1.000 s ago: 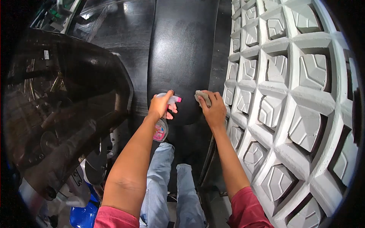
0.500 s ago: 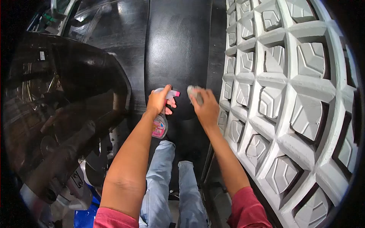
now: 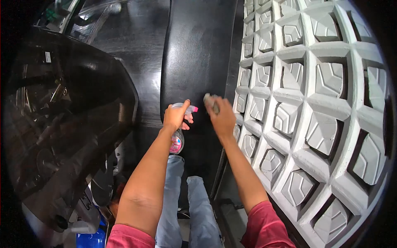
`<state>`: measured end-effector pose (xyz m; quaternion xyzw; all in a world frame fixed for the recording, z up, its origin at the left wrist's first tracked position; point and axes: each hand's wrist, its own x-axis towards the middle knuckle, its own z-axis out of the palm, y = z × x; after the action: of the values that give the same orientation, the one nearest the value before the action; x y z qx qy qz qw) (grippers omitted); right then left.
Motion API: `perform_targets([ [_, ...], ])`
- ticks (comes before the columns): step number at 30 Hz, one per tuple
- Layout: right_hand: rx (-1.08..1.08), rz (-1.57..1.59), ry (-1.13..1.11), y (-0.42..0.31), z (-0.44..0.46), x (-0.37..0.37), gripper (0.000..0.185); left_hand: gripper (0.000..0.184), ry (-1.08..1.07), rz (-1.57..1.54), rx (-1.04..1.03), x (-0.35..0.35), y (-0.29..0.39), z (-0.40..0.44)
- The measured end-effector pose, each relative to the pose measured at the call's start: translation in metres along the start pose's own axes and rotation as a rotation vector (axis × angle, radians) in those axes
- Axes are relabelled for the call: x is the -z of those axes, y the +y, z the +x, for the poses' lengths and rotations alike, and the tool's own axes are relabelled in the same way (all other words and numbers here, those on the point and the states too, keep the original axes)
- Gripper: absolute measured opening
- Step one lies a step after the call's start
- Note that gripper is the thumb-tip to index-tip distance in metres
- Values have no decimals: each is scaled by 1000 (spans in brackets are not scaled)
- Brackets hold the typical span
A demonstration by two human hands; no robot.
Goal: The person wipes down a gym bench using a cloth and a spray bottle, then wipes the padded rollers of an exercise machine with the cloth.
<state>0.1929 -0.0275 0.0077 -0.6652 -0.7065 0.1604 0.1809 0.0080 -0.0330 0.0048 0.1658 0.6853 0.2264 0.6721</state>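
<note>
My left hand [image 3: 175, 117] is wrapped round the neck of a clear spray bottle [image 3: 177, 144] with a pink nozzle tip and a pink label. The nozzle points to the right. In my right hand [image 3: 223, 120] is a crumpled greyish cloth [image 3: 210, 102], pinched between thumb and fingers and slightly blurred. Beneath it lies a long black leather-like padded surface [image 3: 198, 53]. Whether the cloth touches that surface I cannot tell.
A white lattice wall [image 3: 308, 99] with raised blocks stands close on the right. Dark glossy sheeting [image 3: 82, 89] covers something bulky at left. Something blue [image 3: 91, 239] shows at the lower left, beside my jeans-clad legs [image 3: 193, 206].
The view has shifted a little, so the wall and the sheeting sit further left. Both hands keep their grips. My left hand appears slightly lower in the view.
</note>
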Motion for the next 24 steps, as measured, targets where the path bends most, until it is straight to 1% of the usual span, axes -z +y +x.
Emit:
perform_targets([
  [2,105,54,-161,3,-26,16,27,57,10,0,7,1,-1,-3],
  [3,113,44,-163,4,-32,25,27,58,21,-5,-4,0,-1,-6],
  [5,109,-72,-434,8,-34,43,26,61,8,-6,-17,-1,-2,-2],
  [6,117,-85,-438,10,-27,48,26,61,4,-21,-17,-1,-2,-2],
  [8,242,-197,-410,10,-3,49,26,61,17,45,-20,0,-4,-4],
  [9,226,-200,-460,7,9,49,26,61,19,32,-21,-1,-7,-6],
  [10,236,-204,-461,6,18,46,26,62,12,19,-45,-3,-8,-8],
  [12,101,-39,-91,2,36,35,25,62,21,0,-76,-3,-8,-15],
  [14,-209,135,37,-15,53,36,31,61,200,223,-224,-11,-16,-36],
  [15,-264,220,52,-20,56,39,37,60,323,229,-255,-16,-19,-48],
  [16,-251,224,47,-14,57,36,37,60,335,220,-256,-21,-25,-53],
  [18,-332,270,-65,0,53,29,46,59,588,33,-254,-28,-35,-61],
  [20,-275,243,-112,6,45,26,48,59,629,2,-199,-28,-39,-65],
  [22,-164,263,-174,4,38,24,41,65,757,-50,-163,-30,-37,-71],
  [23,-235,265,-215,6,37,24,42,65,770,-59,-154,-30,-39,-71],
  [24,-228,264,-227,1,34,26,42,66,812,-82,-168,-29,-41,-71],
])
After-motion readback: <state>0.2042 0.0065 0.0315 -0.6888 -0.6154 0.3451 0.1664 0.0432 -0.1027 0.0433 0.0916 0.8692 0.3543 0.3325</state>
